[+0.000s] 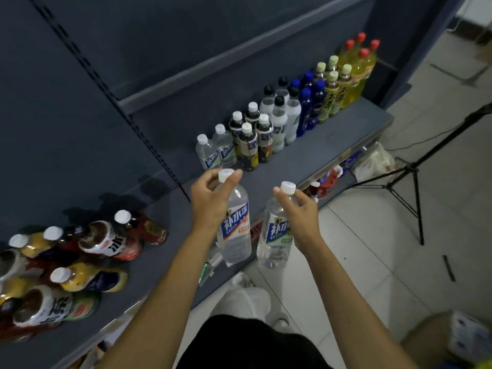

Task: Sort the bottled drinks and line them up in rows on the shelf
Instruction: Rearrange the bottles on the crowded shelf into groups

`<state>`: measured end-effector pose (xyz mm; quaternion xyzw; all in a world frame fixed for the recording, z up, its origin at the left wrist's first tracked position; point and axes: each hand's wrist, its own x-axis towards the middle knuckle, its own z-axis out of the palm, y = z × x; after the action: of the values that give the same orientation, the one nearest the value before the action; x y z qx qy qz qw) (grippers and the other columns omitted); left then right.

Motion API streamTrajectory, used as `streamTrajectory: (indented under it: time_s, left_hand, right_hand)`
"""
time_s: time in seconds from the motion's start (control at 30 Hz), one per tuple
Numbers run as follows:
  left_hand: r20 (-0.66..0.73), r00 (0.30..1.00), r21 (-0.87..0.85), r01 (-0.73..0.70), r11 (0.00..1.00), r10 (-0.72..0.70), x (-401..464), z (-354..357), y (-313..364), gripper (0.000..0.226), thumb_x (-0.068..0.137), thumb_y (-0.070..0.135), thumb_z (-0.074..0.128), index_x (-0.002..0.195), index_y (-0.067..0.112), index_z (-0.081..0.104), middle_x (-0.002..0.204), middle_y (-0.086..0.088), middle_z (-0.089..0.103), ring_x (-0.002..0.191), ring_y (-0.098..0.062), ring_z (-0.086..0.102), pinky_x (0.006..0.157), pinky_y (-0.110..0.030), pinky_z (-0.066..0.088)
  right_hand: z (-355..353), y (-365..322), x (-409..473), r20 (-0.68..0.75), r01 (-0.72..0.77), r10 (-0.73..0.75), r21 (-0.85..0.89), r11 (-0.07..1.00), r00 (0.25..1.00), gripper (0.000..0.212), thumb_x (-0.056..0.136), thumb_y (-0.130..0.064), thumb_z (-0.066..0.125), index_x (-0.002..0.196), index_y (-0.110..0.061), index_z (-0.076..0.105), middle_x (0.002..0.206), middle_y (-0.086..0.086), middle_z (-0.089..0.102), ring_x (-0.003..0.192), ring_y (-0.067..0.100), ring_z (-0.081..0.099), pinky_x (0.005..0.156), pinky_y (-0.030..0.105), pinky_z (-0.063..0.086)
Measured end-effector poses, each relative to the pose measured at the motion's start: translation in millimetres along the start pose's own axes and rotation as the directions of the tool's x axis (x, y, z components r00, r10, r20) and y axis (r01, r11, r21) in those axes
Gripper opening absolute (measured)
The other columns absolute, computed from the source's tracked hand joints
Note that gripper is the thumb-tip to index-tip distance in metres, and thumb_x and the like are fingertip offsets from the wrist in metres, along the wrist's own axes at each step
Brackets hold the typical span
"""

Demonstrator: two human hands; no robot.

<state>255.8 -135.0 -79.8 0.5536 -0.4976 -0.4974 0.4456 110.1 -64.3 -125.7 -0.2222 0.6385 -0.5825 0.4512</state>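
My left hand [210,198] pinches the white cap and neck of a clear water bottle with a blue and orange label [235,230], which hangs above the shelf's front edge. In my right hand [300,211], pinched at its white cap, is a second clear water bottle with a blue and green label [275,241], held out over the floor. On the grey shelf [266,177] stand sorted rows: two matching water bottles [215,150], dark tea bottles [253,137], black-capped clear bottles [282,115], blue bottles [308,107], yellow-green bottles [332,89] and red-capped yellow bottles [359,62].
A loose cluster of mixed tea and juice bottles [66,262] crowds the shelf's left end. A black tripod [410,177] stands on the tiled floor to the right. A cardboard box [439,339] sits at the lower right. More goods show on the lower shelf [327,182].
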Motion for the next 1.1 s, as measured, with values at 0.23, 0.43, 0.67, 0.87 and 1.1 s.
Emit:
streamTrajectory:
  time_s: [0.23,0.43,0.67,0.87,1.1]
  left_hand:
    - [0.078,0.991,-0.041,0.109,0.993,-0.105,52.5,30.8,-23.4,0.004,0.082,0.026,0.073,0.084,0.022,0.072,0.075,0.011,0.073,0.069,0.0,0.065,0.062,-0.014,0.049]
    - [-0.166,0.985,0.096,0.054,0.994,-0.037,88.4,49.3,-36.0,0.011,0.078,0.023,0.078,0.084,0.02,0.07,0.082,0.008,0.069,0.074,0.002,0.061,0.068,-0.011,0.045]
    - [-0.387,0.922,0.204,0.099,0.974,-0.013,134.7,45.2,-46.2,0.01,0.079,0.022,0.076,0.087,0.023,0.07,0.084,0.016,0.068,0.079,0.007,0.061,0.071,-0.01,0.045]
    - [-0.51,0.86,0.266,0.188,0.946,-0.027,164.3,48.4,-55.6,0.008,0.077,0.005,0.07,0.071,0.003,0.065,0.064,-0.007,0.062,0.057,-0.007,0.053,0.054,-0.017,0.041]
    - [-0.547,0.836,0.342,0.27,0.9,-0.043,185.9,47.8,-71.1,0.009,0.072,0.012,0.077,0.073,0.012,0.069,0.061,0.008,0.062,0.064,-0.014,0.057,0.049,-0.014,0.035]
  right_hand:
    - [9.1,-33.4,72.8,0.007,0.051,-0.05,-0.125,0.991,0.999,0.015,0.084,-0.029,0.073,0.09,-0.015,0.072,0.084,-0.003,0.074,0.078,0.012,0.07,0.067,0.025,0.054]
    - [45.4,-43.6,138.7,0.153,0.165,-0.13,-0.239,0.957,0.98,0.02,0.08,-0.03,0.077,0.097,-0.021,0.072,0.096,-0.001,0.074,0.096,0.02,0.069,0.088,0.045,0.055]
    - [97.3,-20.5,197.5,0.379,0.35,-0.192,-0.407,0.844,0.905,0.018,0.079,-0.03,0.079,0.092,-0.029,0.067,0.092,-0.016,0.07,0.09,-0.001,0.064,0.08,0.025,0.052]
    - [118.4,-7.0,245.6,0.683,0.734,-0.32,-0.478,0.483,0.656,0.032,0.073,-0.047,0.073,0.089,-0.019,0.073,0.096,-0.004,0.068,0.092,0.018,0.057,0.083,0.031,0.042]
    - [143.0,-9.4,283.5,0.78,0.833,-0.304,-0.541,0.114,0.548,0.045,0.071,-0.062,0.063,0.081,-0.019,0.07,0.087,-0.001,0.066,0.081,0.026,0.055,0.074,0.031,0.025]
